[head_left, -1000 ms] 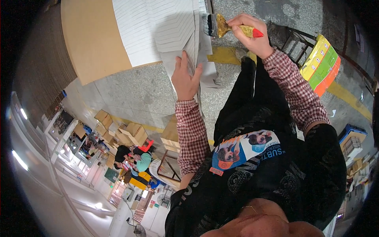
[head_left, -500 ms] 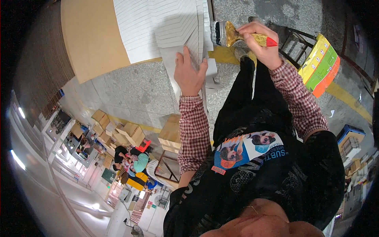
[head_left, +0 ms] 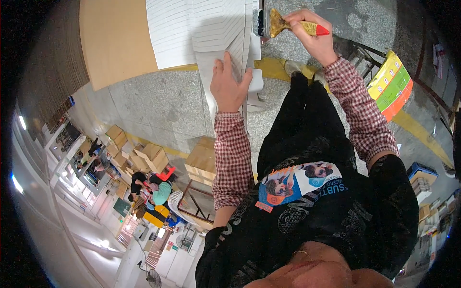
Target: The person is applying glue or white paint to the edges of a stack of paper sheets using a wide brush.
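Observation:
My right hand [head_left: 317,43] grips a wide flat paintbrush [head_left: 277,23] by its yellow-smeared handle with a red end. The brush's dark bristles point left, at the right edge of the fanned white paper sheets [head_left: 218,31]; whether they touch the paper I cannot tell. Palm down, my left hand [head_left: 230,89] lies on the near part of these sheets, fingers stretched out and thumb apart. Dark lines cross the sheets, formed by their overlapping edges. Brown cardboard [head_left: 115,43] lies to their left, partly under them.
Ribbed stacked cardboard [head_left: 48,67] stands at the far left. A yellow, green and orange printed panel [head_left: 393,86] leans by a dark metal frame on my right. Cardboard boxes [head_left: 200,161] stand on the floor at left, with several people [head_left: 153,192] beyond them.
My right hand has carried the paintbrush away from me and slightly left, along the sheets' right edge. My left hand stays on the paper.

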### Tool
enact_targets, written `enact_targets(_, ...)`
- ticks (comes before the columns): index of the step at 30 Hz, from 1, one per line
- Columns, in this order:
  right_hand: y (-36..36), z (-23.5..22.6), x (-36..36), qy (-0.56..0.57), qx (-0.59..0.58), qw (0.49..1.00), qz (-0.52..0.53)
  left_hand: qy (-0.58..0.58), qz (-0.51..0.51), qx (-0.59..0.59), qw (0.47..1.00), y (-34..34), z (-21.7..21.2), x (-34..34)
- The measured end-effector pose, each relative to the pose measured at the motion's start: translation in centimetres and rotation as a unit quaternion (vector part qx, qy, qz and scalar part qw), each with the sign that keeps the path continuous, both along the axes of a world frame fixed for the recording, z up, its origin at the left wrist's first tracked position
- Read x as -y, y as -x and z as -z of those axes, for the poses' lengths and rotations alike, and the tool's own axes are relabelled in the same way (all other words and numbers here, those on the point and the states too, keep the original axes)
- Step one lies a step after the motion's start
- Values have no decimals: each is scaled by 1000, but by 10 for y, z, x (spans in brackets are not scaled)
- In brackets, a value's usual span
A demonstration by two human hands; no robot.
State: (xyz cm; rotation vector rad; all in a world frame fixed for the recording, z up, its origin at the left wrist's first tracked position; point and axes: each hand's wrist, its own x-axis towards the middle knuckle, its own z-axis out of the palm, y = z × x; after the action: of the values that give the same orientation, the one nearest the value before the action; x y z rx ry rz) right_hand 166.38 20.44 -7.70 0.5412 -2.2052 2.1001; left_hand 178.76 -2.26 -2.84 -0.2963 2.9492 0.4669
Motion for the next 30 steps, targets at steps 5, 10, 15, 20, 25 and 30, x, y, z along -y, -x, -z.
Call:
enact_targets(5, -35, -32, -21, 13, 92, 995, 23, 36, -59, -33, 997, -12, 22, -22)
enact_targets(10, -52, -36, -40, -15, 38, 998, 39, 104, -171, -55, 978, -28, 59, -58)
enact_targets(15, -62, -29, -35, -42, 15, 999, 8, 119, -124, -43, 984, -25, 56, -51)
enact_targets(20, -57, -22, -23, -25, -28, 999, 0, 94, -48, 8, 994, -22, 23, -26)
enact_targets(25, -46, -22, -10, -15, -59, 998, 7, 12, -11, 21, 1000, -18, 8, -3)
enact_targets(30, -46, -11, 0, -37, -63, 997, -5, 1, -4, 23, 1000, -18, 7, -2)
